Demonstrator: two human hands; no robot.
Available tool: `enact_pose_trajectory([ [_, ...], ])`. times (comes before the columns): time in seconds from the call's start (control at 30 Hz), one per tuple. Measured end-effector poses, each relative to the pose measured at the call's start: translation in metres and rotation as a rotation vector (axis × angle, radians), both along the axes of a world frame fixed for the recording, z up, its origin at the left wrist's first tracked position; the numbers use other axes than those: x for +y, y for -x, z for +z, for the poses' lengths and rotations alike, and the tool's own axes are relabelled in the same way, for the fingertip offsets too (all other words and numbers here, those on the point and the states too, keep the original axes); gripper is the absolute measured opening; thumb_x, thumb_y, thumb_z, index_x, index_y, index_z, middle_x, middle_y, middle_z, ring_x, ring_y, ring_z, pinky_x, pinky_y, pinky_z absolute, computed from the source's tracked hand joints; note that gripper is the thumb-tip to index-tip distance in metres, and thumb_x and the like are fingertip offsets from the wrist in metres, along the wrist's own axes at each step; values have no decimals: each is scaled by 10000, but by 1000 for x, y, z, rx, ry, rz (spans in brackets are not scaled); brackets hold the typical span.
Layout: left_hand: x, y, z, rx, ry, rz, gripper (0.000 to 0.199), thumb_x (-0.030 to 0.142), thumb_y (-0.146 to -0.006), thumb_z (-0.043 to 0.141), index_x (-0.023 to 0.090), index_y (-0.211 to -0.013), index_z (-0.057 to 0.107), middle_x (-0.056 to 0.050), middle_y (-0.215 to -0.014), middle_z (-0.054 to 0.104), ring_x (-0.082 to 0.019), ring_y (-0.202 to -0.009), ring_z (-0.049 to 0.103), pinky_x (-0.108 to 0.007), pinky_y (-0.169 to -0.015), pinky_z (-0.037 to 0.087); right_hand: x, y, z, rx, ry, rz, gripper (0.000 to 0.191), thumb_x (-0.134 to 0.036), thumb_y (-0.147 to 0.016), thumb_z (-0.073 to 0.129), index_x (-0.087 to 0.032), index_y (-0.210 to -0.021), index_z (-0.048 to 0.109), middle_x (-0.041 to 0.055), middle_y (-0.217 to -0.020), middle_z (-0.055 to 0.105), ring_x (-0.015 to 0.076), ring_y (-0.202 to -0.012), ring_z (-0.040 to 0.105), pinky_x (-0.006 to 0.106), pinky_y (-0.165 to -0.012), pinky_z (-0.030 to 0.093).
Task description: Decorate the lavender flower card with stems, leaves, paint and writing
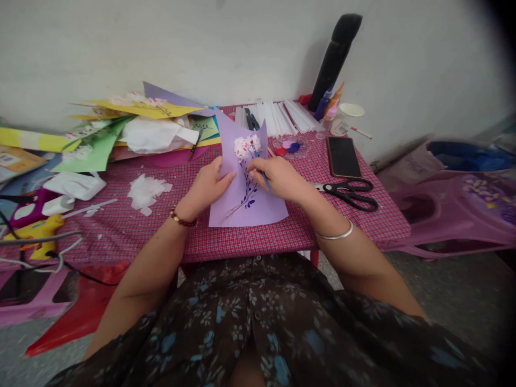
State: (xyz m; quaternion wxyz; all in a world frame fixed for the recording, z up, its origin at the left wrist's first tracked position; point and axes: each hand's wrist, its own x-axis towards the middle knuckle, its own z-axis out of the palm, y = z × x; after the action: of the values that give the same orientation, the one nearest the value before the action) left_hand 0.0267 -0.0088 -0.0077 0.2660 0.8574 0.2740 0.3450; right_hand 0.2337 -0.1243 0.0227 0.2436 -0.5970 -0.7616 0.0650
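Note:
A sheet of purple paper [268, 210] lies in front of me, its far corners curled up. It bears white petals with red specks [244, 149], dark blue painted leaves [250, 203] and thin brown stems. At the sheet's left edge, my left hand [209, 183] grips it, thumb on the face. My right hand [278, 174] is closed around a thin blue paintbrush [266, 180] over the right half of the sheet, just below the petals. Behind that hand sits a clear palette [300, 153] with red, pink and blue paint.
Black scissors [350, 193] and a phone [343, 157] lie on the right. Paint bottles [324, 103] stand behind them. To the left are white scraps [147, 192], a yellow glue gun [38, 236] with cords, and piled coloured papers [100, 145]. White strips [278, 118] lie at the back.

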Motion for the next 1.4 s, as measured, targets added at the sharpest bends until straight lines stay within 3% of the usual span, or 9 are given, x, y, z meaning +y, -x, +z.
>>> enact_pose_trajectory([
  [0.6,-5,0,6,130,-19,57,229,310,-870,702,208,-1060,623,-67,-876,687,-317,-1042,693,-459,-951,562,-3,4,6,-62,51,-21,285,-246,-1022,469,-163,-1144,713,89,-920,766,211,-806,633,359,-866,406],
  [0.9,1,0,-3,-7,20,25,205,302,-820,767,224,-975,658,-60,-829,672,-321,-999,691,-444,-949,542,-3,2,3,-42,25,-3,278,-251,-1011,471,-180,-1117,717,72,-879,755,202,-774,610,348,-843,410],
  [1.23,-6,0,12,53,46,-18,147,242,-872,683,187,-1009,687,-70,-968,725,-268,-924,677,-424,-917,548,-3,3,3,-30,43,-5,289,-251,-1014,470,-169,-1131,721,77,-891,750,208,-800,620,345,-830,398],
  [1.4,-4,1,10,-68,175,-71,181,261,-876,674,180,-1034,706,-81,-1022,748,-261,-947,691,-407,-884,573,-2,-4,2,44,12,-20,290,-246,-993,475,-173,-1119,726,75,-913,751,211,-817,623,339,-804,403],
])
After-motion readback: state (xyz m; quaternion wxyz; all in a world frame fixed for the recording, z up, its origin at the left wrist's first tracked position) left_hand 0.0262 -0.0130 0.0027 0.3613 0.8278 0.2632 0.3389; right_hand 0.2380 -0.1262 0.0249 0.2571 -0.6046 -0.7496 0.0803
